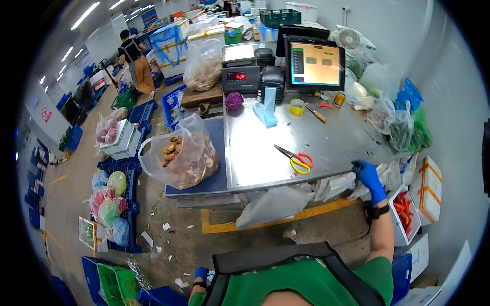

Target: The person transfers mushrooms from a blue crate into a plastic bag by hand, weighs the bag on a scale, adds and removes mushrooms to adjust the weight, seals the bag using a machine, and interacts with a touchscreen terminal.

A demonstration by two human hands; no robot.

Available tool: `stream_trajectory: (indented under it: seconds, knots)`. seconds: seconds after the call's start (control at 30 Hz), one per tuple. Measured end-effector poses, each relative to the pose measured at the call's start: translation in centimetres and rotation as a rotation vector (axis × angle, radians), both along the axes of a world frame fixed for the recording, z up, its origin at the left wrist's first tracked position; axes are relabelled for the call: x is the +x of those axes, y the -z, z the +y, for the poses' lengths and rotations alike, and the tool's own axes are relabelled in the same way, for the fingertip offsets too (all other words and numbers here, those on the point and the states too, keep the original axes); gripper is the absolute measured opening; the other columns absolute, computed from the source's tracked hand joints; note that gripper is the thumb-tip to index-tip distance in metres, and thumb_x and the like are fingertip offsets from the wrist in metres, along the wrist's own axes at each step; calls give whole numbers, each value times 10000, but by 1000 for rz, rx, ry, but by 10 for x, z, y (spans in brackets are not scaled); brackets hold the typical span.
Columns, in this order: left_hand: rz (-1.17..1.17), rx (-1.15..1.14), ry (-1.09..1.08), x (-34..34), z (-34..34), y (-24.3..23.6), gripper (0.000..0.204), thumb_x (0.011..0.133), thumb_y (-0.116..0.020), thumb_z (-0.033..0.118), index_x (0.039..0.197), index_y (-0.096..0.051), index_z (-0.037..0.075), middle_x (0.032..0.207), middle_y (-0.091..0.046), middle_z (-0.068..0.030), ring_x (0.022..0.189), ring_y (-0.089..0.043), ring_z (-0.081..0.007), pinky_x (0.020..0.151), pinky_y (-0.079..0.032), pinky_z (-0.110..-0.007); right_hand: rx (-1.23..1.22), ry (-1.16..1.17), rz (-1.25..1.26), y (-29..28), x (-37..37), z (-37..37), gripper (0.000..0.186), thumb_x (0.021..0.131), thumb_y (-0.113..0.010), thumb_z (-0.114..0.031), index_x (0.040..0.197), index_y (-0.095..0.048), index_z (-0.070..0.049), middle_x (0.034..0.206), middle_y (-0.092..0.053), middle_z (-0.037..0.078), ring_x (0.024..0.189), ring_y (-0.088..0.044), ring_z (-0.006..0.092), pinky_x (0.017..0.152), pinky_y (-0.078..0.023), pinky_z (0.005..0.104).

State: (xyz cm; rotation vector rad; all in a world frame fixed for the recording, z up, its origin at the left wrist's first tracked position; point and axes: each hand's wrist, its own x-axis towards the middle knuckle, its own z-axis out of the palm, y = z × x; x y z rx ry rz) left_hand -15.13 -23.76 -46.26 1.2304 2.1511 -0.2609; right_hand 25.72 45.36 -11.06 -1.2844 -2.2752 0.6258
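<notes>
My right hand (368,176), in a blue glove, is at the front edge of the metal table (326,137), just above the plastic bags (334,187) hanging there. Its fingers look stretched out, with nothing visible in them. My left hand (201,275), also blue-gloved, hangs low beside my body; its fingers are too small to make out. Scissors (296,159) with red and yellow handles lie near the table front. On a blue scale platform (196,186) at the left stands an open clear bag of brown mushrooms (186,158).
A lit screen (315,64), a scale display (241,77), a purple cabbage (234,101), tape (296,107) and a knife (315,113) are on the table. Bagged vegetables (385,115) crowd its right end. Below right stands a box of red peppers (403,211). Another person (135,64) stands far left.
</notes>
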Motion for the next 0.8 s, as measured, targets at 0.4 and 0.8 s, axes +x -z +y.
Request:
stream_trajectory:
  seconds: [0.4, 0.8]
  knots:
    - [-675, 299, -551, -9, 377, -6, 157, 793, -568, 171, 847, -652, 50, 883, -637, -140, 808, -620, -268, 682, -488, -384, 221, 82, -21, -39, -243, 345, 214, 754, -633, -228, 893, -675, -70, 801, -660, 161, 739, -643, 284, 689, -491, 375]
    - [-849, 410, -740, -24, 548, -97, 169, 798, -566, 175, 886, -635, 48, 878, -622, -123, 810, -595, -266, 702, -472, -388, 292, 37, 38, 15, -363, 517, 228, 590, -609, -19, 799, -545, -87, 1240, -505, 167, 1080, -476, 351, 808, -450, 421]
